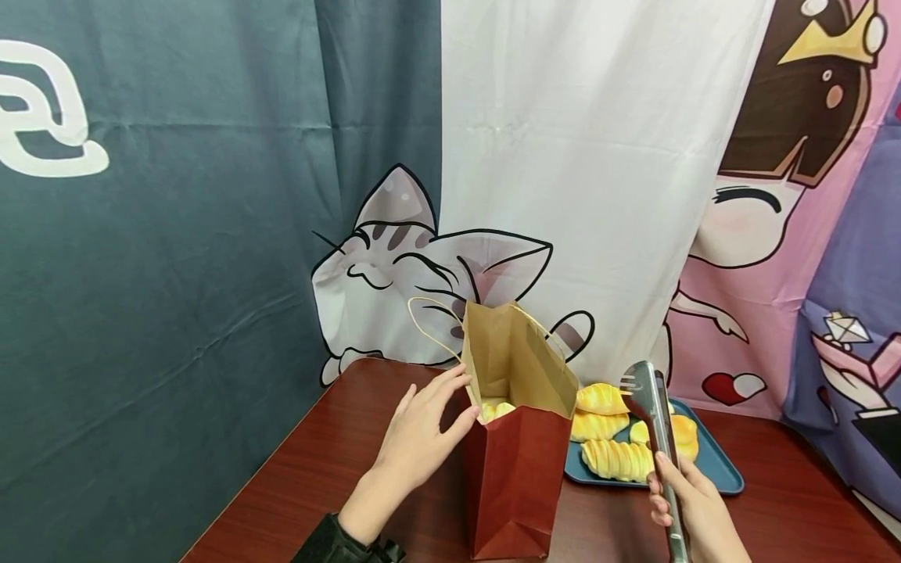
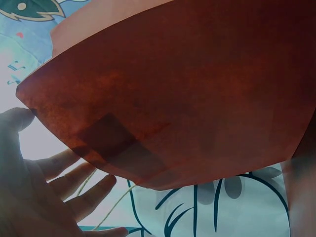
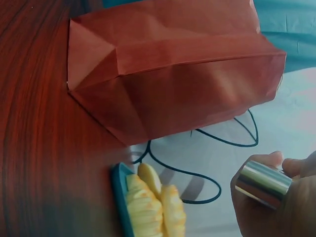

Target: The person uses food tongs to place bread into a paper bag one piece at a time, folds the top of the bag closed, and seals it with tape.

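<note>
A red paper bag (image 1: 517, 477) with a tan inside and string handles stands upright on the table, with pale yellow bread (image 1: 496, 410) visible inside. My left hand (image 1: 422, 430) touches the bag's left top edge, fingers spread; in the left wrist view the hand (image 2: 54, 182) lies along the rim of the bag (image 2: 173, 98). My right hand (image 1: 693, 500) grips metal tongs (image 1: 660, 438) above the right part of the tray, their tips pointing up and apart from the bread. The right wrist view shows the hand (image 3: 291, 197) round the tongs' metal end (image 3: 264, 183).
Right of the bag, a blue tray (image 1: 721, 469) holds several bread rolls (image 1: 615, 460) on the dark red wooden table (image 1: 296, 469). A curtain (image 1: 563, 117) with cartoon figures hangs behind the table.
</note>
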Tool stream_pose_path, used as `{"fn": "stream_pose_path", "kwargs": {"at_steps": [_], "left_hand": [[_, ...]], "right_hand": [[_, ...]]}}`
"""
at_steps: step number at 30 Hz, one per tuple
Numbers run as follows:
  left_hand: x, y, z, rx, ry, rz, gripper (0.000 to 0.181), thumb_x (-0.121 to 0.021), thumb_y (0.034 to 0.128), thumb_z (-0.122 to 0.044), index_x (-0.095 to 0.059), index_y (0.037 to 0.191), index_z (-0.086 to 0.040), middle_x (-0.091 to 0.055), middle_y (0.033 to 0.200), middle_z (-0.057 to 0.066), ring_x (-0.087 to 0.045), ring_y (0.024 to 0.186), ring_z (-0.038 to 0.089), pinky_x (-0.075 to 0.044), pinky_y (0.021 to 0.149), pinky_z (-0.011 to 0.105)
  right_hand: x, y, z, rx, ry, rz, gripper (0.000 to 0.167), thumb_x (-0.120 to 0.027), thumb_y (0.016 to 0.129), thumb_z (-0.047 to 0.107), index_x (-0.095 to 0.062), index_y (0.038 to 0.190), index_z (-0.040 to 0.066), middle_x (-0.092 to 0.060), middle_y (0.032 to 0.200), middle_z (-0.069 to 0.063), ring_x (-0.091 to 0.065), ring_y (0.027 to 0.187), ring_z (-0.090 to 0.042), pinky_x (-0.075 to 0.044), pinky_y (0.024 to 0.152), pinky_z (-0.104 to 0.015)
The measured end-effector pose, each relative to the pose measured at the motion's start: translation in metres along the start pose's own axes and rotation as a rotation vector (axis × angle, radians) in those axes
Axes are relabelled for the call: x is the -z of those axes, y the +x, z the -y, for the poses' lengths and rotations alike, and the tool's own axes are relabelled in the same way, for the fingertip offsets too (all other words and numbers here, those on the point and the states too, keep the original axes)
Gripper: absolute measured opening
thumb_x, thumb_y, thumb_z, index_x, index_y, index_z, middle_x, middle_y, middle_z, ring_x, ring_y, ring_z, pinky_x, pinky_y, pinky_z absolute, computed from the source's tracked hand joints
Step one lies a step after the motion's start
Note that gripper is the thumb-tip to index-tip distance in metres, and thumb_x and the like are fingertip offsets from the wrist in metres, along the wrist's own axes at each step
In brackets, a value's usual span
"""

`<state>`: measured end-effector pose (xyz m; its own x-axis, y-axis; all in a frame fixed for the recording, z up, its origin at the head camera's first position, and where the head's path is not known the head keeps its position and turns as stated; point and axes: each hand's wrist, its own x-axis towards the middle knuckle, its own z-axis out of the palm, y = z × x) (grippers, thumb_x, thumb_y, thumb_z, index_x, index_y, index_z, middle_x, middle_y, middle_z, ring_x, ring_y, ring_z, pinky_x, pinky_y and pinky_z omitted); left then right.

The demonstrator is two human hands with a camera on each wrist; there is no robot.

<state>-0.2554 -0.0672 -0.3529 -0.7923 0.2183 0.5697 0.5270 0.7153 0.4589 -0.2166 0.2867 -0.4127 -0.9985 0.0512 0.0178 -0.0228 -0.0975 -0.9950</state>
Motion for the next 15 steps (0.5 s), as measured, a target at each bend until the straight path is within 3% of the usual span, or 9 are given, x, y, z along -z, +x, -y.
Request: {"fn": "stream_pose_path", "kwargs": {"at_steps": [5, 11, 15], "left_hand": [[0.000, 0.000, 0.000, 0.002, 0.001, 0.001, 0.047, -0.055, 0.0973, -0.049, -0.060, 0.137, -0.023, -0.049, 0.152, -0.011, -0.048, 0.140, 0.011, -0.026, 0.120, 0.060], [0.000, 0.000, 0.000, 0.004, 0.007, 0.003, 0.048, -0.055, 0.0972, -0.050, -0.059, 0.137, -0.024, -0.049, 0.152, -0.012, -0.047, 0.141, 0.011, -0.026, 0.120, 0.060], [0.000, -0.001, 0.001, 0.002, 0.007, 0.003, 0.048, -0.055, 0.0973, -0.050, -0.059, 0.137, -0.024, -0.049, 0.153, -0.012, -0.047, 0.141, 0.011, -0.026, 0.120, 0.060]], "right_hand": [[0.007, 0.006, -0.004, -0.080, 0.080, 0.106, 0.021, -0.036, 0.108, 0.038, -0.048, 0.111, 0.021, -0.047, 0.080, 0.002, -0.040, 0.061, -0.006, -0.040, 0.052, -0.016], [0.019, 0.014, -0.008, -0.203, 0.355, 0.476, 0.036, -0.025, 0.110, 0.036, -0.060, 0.113, 0.027, -0.052, 0.086, 0.006, -0.038, 0.068, -0.004, -0.043, 0.059, -0.015], [0.019, 0.021, -0.014, -0.280, 0.511, 0.622, 0.044, -0.020, 0.110, 0.036, -0.061, 0.117, 0.023, -0.054, 0.088, 0.004, -0.035, 0.071, -0.004, -0.043, 0.062, -0.015]]}}
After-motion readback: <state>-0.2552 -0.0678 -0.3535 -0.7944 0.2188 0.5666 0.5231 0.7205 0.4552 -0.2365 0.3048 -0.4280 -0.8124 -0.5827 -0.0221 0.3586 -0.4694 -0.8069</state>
